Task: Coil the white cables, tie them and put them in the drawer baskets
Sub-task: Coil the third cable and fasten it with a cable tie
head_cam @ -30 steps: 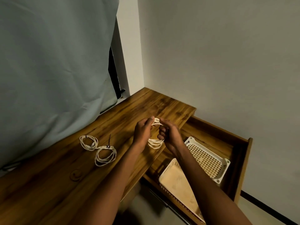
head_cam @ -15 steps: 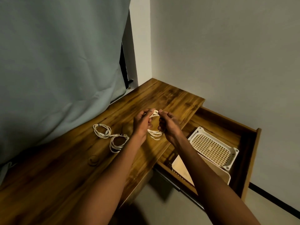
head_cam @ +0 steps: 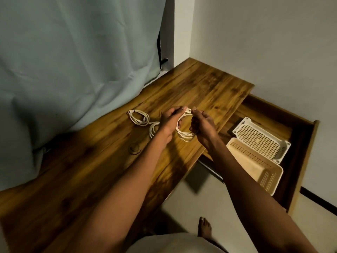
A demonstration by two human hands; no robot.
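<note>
White cable coil (head_cam: pixel 184 133) hangs between both hands above the surface's (head_cam: pixel 200 88) right edge. The left hand (head_cam: pixel 170 119) pinches the top of the loops with thumb and fingers closed, and the right hand (head_cam: pixel 201 125) pinches the same bundle, lower fingers curled through it. 2 more coiled cables (head_cam: pixel 139 117) lie on the surface near its back edge. 2 baskets (head_cam: pixel 262 137) sit side by side in the open drawer (head_cam: pixel 308 143).

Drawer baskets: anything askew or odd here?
The white basket sits skewed, one end overlapping the rim of the beige basket rather than beside it. Both look empty. Otherwise nothing stands out: both hands hold a cable coil over the desk.
</note>
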